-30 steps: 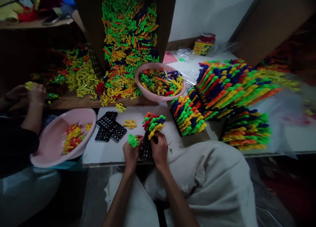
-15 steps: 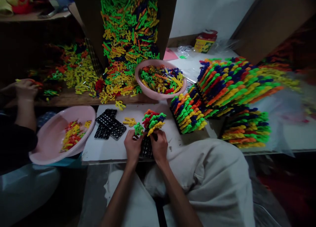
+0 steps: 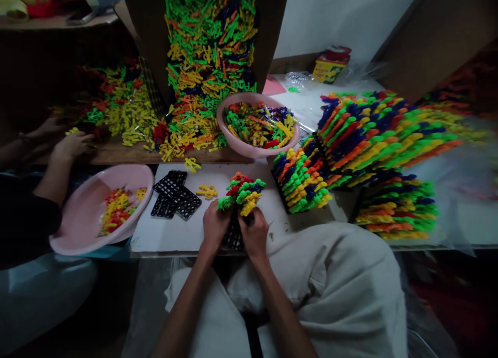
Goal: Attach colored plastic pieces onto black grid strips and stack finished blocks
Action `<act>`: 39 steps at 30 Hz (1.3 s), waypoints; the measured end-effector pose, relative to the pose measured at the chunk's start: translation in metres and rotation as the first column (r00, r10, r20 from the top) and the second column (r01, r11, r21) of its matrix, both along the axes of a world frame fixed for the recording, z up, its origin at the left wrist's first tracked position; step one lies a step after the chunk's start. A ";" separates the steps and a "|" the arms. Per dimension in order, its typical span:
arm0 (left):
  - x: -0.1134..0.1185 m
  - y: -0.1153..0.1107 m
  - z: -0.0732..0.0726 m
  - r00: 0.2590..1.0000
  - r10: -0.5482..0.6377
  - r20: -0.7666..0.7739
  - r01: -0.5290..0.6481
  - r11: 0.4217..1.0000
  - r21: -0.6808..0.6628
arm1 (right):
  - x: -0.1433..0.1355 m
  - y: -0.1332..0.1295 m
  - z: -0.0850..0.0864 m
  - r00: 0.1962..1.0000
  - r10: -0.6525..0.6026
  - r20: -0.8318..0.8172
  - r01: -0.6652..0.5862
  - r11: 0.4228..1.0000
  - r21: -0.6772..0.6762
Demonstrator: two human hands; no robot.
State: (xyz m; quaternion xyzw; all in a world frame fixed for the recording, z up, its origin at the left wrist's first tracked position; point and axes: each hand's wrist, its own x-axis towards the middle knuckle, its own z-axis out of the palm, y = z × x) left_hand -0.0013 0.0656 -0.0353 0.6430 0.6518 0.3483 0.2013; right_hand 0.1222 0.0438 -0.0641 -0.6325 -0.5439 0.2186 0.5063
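Observation:
In front of me on the white tabletop lies a black perforated tray (image 3: 233,236). Small plastic figures (image 3: 243,189) in red, green and yellow stand packed in its far part. My left hand (image 3: 215,225) is closed at the tray's left side, its fingertips on a green plastic figure (image 3: 224,204) beside the packed ones. Opposite, my right hand (image 3: 254,232) has its fingers bent together at the near yellow figures; whatever they pinch is hidden. A few loose yellow figures (image 3: 207,191) and several black perforated trays (image 3: 175,196) lie to the left.
A pink basin (image 3: 223,129) of mixed figures stands behind, below a heaped box (image 3: 212,62). Filled trays (image 3: 301,184) stand at right, with taller stacks (image 3: 381,135) beyond. At left, a co-worker's hand (image 3: 72,145) is above another pink basin (image 3: 72,228).
My left hand has brought the green figure right, against the packed group. The co-worker's hand has moved right, toward the loose pile's edge. The view has shifted slightly.

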 end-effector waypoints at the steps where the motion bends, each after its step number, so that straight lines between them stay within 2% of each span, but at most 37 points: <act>1: -0.001 0.002 0.002 0.999 0.001 -0.033 -0.002 0.999 -0.034 | 0.000 0.000 0.000 1.000 0.003 0.000 -0.003 1.000 0.002; 5: -0.009 0.011 0.013 0.975 -0.119 -0.187 0.093 0.985 -0.145 | 0.001 0.000 0.001 1.000 -0.004 0.015 0.005 0.999 -0.032; 7: -0.011 0.013 0.017 0.968 -0.155 -0.198 0.119 0.976 -0.182 | 0.001 -0.001 0.001 1.000 -0.003 0.026 0.004 0.999 -0.041; 10: -0.008 0.014 0.025 0.971 -0.134 -0.198 0.081 0.963 -0.258 | 0.002 -0.002 0.000 0.999 0.010 0.038 -0.009 1.000 -0.018; 14: 0.007 0.012 0.033 0.951 -0.098 -0.294 -0.014 0.934 -0.356 | 0.001 -0.003 -0.005 0.998 -0.016 0.065 0.015 1.000 0.007; 19: 0.016 0.010 0.028 0.966 -0.043 -0.254 -0.040 0.948 -0.315 | 0.001 -0.002 -0.008 0.997 -0.012 0.070 0.011 1.000 0.014; 22: 0.012 0.004 0.027 0.986 -0.022 -0.166 -0.028 0.956 -0.293 | 0.004 -0.003 -0.007 0.998 0.017 0.059 -0.020 0.999 0.047; 25: 0.008 -0.015 0.033 0.996 0.049 -0.068 -0.062 0.976 -0.207 | 0.008 -0.009 -0.002 0.997 0.027 0.072 -0.031 0.997 0.065; 26: 0.007 -0.024 0.035 0.999 0.048 -0.023 -0.051 0.987 -0.155 | 0.008 -0.013 0.001 0.996 0.022 0.084 -0.027 0.998 0.063; 28: 0.007 -0.042 0.039 0.993 -0.041 0.109 0.049 0.996 -0.068 | 0.008 -0.023 0.008 0.994 0.042 0.104 -0.049 0.997 0.060; 30: 0.009 -0.055 0.038 0.953 -0.156 0.259 0.169 0.985 -0.029 | 0.007 -0.034 0.017 0.988 0.116 0.104 -0.123 0.990 0.070; 31: 0.009 -0.058 0.035 0.930 -0.167 0.329 0.186 0.982 -0.027 | 0.007 -0.039 0.022 0.982 0.164 0.096 -0.171 0.982 0.076; 32: 0.010 -0.058 0.031 0.909 -0.134 0.395 0.162 0.986 -0.038 | 0.008 -0.043 0.027 0.973 0.215 0.088 -0.222 0.972 0.073; 34: 0.009 -0.054 0.022 0.853 0.009 0.522 0.055 0.993 -0.107 | 0.014 -0.047 0.041 0.950 0.302 0.080 -0.305 0.952 0.037; 36: 0.008 -0.048 0.014 0.767 0.136 0.627 -0.007 0.979 -0.205 | 0.028 -0.041 0.059 0.927 0.358 0.113 -0.360 0.933 0.005; 39: 0.009 -0.040 0.009 0.685 0.161 0.711 0.055 0.961 -0.270 | 0.057 -0.012 0.091 0.900 0.320 0.297 -0.353 0.933 0.066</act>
